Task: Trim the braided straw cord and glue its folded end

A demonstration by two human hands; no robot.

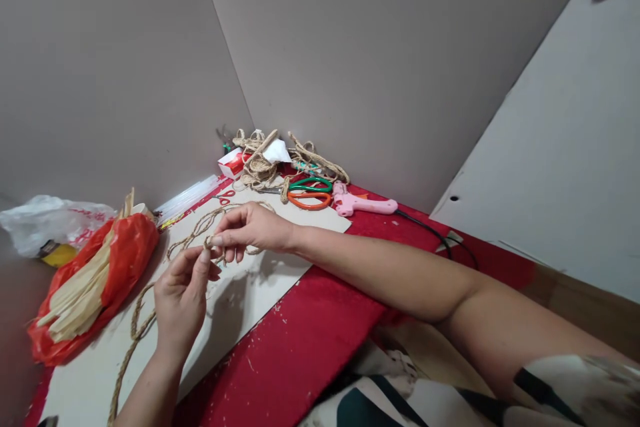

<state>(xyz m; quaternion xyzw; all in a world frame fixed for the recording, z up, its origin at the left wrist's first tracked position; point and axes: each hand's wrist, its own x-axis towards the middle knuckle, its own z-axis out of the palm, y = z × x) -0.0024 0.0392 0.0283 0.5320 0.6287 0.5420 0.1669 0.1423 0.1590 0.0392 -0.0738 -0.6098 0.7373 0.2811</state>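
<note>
My left hand [181, 293] and my right hand [253, 230] meet above a white board [270, 287]. Thumb and fingers of both pinch a small loop of braided straw cord [208, 241]; the fingers partly hide it. More of the tan straw cord lies on the board: a long braid [131, 350] runs beside my left forearm, and loose strands [193, 230] curve behind the hands. Beyond my right hand are scissors with green and orange handles [310, 200] and a pink glue gun [370, 205] with a black cable.
At left, a red plastic bag [133, 253] holds pale dry husks [83, 287], beside a clear plastic bag [55, 217]. Coiled cords [260, 163], small red-handled scissors [227, 196] and clear sticks [190, 195] lie near the grey walls. Red cloth [265, 360] covers the table.
</note>
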